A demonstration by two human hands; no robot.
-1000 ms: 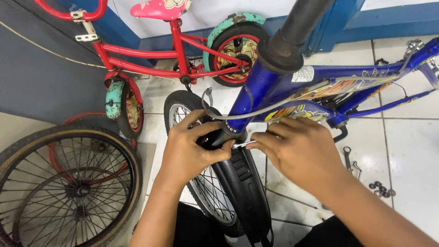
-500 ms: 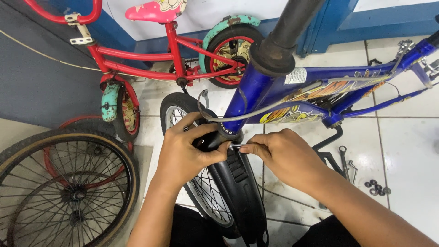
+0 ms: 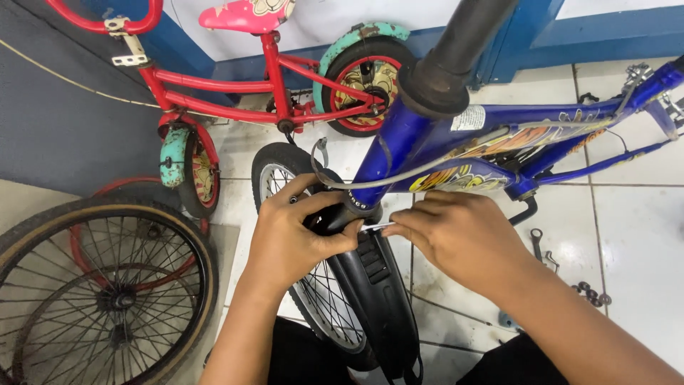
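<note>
Below the blue bicycle frame (image 3: 427, 153), the left hand (image 3: 296, 239) wraps closed around the black fender (image 3: 370, 285) top, while right hand (image 3: 463, 239) fingers (image 3: 406, 227) pinch a thin metal piece (image 3: 374, 228) between both hands.

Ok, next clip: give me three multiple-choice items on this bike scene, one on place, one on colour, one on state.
1. Where do the loose spoked wheels lie?
A. lower left of the view, on the floor
B. on the blue frame
C. behind the red bicycle

2. What colour is the saddle of the red bicycle?
A. black
B. pink
C. green

3. How does the left hand stand?
A. flat on the floor
B. hanging free
C. wrapped about the black part under the blue frame, above the black mudguard

Answers: 1 A, they overlap on the floor at lower left. 2 B, the seat top is pink. 3 C, its fingers curl round that part, while the right hand pinches a thin silver tool beside it.
</note>
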